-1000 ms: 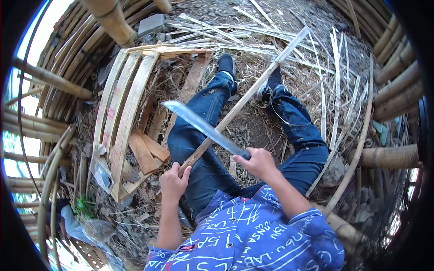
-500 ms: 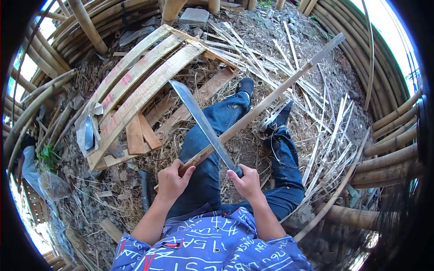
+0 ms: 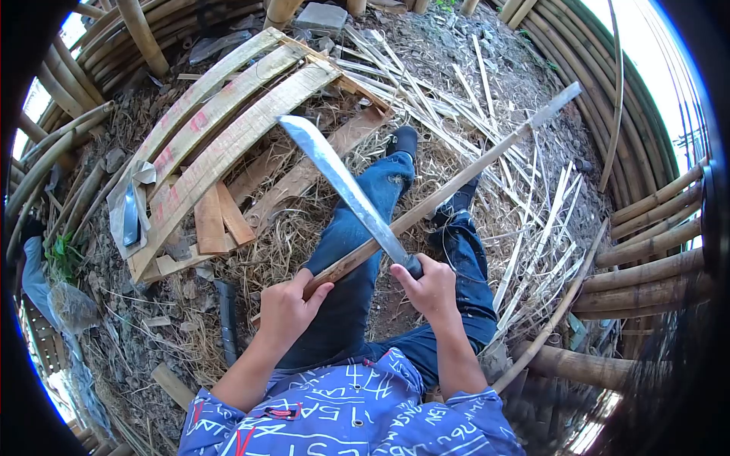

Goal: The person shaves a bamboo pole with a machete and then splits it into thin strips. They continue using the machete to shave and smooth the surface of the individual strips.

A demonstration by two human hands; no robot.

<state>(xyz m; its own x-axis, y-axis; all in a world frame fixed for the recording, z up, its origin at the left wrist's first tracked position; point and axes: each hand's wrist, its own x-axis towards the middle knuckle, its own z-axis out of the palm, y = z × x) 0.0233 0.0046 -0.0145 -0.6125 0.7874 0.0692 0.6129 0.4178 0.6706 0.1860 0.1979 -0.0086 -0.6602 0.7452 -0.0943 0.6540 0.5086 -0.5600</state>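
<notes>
My left hand [image 3: 289, 310] is closed around the near end of a long wooden stick [image 3: 464, 177], which slants up to the right across my legs. In my right hand [image 3: 432, 289] is the dark handle of a machete [image 3: 334, 176]. Its broad blade points up and to the left and lies across the top of the stick, a short way beyond my left hand. Whether the edge bites into the wood cannot be made out.
A slatted wooden panel [image 3: 220, 125] lies on the left, with a shiny metal piece [image 3: 131, 216] on it. Beside my left leg is a dark sheath-like object [image 3: 226, 323]. Pale strips [image 3: 525, 228] litter the ground, and bamboo poles [image 3: 646, 277] line the right.
My right hand and the machete have moved right and slightly forward, so the blade crosses the stick farther from my left hand. The whole view has shifted a little.
</notes>
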